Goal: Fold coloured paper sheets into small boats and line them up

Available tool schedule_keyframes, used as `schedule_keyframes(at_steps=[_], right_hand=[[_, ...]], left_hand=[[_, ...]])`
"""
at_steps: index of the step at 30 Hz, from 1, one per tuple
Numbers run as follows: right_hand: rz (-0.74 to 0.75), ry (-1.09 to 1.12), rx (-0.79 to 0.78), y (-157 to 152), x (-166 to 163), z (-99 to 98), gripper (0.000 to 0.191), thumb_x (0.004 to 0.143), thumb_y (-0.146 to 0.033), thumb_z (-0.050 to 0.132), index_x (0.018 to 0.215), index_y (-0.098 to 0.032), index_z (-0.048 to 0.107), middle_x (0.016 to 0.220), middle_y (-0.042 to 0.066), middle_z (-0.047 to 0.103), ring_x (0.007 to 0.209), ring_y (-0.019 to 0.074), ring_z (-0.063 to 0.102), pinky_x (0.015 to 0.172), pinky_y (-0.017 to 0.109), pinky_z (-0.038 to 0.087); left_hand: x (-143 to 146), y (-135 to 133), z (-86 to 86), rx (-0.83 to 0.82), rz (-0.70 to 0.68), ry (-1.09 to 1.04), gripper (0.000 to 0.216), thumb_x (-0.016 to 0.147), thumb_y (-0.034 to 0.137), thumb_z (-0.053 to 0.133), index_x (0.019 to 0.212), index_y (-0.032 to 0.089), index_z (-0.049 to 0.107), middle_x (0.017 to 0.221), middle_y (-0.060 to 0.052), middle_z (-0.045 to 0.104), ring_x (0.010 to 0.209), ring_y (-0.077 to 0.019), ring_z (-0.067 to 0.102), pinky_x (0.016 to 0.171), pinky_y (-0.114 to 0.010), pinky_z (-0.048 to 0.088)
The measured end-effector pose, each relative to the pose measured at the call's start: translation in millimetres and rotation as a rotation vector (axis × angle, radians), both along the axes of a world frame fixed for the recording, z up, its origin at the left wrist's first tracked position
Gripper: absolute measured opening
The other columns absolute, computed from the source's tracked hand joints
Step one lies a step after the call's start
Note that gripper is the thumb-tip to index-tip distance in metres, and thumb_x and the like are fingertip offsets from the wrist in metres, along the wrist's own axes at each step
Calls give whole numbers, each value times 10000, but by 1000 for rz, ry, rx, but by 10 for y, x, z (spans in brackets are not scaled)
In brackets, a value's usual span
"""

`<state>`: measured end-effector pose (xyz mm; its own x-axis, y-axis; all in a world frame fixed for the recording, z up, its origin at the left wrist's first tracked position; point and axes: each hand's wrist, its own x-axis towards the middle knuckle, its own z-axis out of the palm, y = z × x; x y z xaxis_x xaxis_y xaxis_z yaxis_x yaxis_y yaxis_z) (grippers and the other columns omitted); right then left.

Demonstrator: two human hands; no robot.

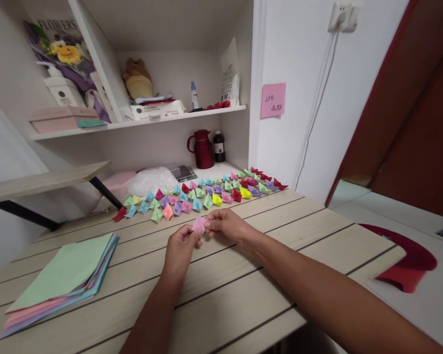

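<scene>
Presently, probably mid-fold: small pink folded paper piece [199,224] pinched between closed fingertips of left hand [180,247] and right hand [227,225]; steady two-sided hold needed for next crease.

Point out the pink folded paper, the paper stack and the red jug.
pink folded paper [199,224]: head view, its centre.
paper stack [64,270]: head view, green top sheet.
red jug [203,150]: head view, its body.

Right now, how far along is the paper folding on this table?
Done: several rows of small folded paper shapes in many colours lie along the back of the table. In hand: a pink paper piece, pinched between the left hand and the right hand. Left: a stack of flat coloured sheets lies at the table's left, so plenty looks unfolded.
</scene>
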<state>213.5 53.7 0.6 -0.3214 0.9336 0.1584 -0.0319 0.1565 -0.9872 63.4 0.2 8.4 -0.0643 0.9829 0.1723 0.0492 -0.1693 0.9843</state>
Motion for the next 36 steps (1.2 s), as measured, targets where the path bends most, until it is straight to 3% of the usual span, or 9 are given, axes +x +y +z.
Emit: schedule_keyframes(at_steps=[7, 11, 15, 22, 30, 36], right_hand=[[22, -24, -20, 6, 70, 32, 248, 693, -344, 741, 675, -127, 622, 604, 35, 651, 489, 115, 569, 525, 255, 465], [-5, -78, 17, -2, 39, 9, 161, 695, -271, 717, 675, -144, 622, 565, -7, 619, 498, 106, 544, 535, 232, 430], [-54, -172, 57, -7, 13, -43, 81, 676, -204, 693, 669, -153, 630, 552, -37, 587, 517, 95, 502, 523, 206, 369], [-77, -331, 153, -12, 20, -70, 60, 697, -183, 677, 750, -162, 658, 626, -34, 597, 585, 103, 504, 554, 207, 358], [-73, -490, 239, -54, 37, -36, 201, 680, -125, 708, 865, -189, 660, 755, -18, 649, 688, 123, 558, 613, 219, 386], [-127, -591, 262, -20, 76, -25, 383, 613, -163, 782, 962, -217, 634, 867, -8, 633, 689, 119, 553, 617, 225, 375]], left_hand=[[-18, 9, -5, 11, -126, 50, 339, 791, 478, 591, 690, 161, 651, 637, -59, 676, 552, -159, 577, 611, -284, 459], [-14, 66, -53, 60, -16, 111, 343, 840, 458, 507, 771, 164, 669, 745, -74, 703, 649, -180, 612, 685, -302, 467], [-72, 130, -102, 96, 139, 175, 237, 747, 368, 634, 879, 176, 677, 868, -53, 708, 796, -192, 631, 748, -287, 460], [-138, 193, -207, 62, 196, 275, 196, 696, 338, 642, 775, 165, 687, 644, -16, 669, 598, -162, 601, 597, -263, 453], [-80, 181, -213, 90, 161, 386, 210, 716, 341, 625, 819, 170, 690, 650, -14, 663, 610, -159, 603, 600, -264, 465], [-88, 191, -243, 139, 170, 459, 263, 709, 299, 637, 940, 181, 679, 830, -38, 644, 661, -148, 595, 698, -307, 498]])
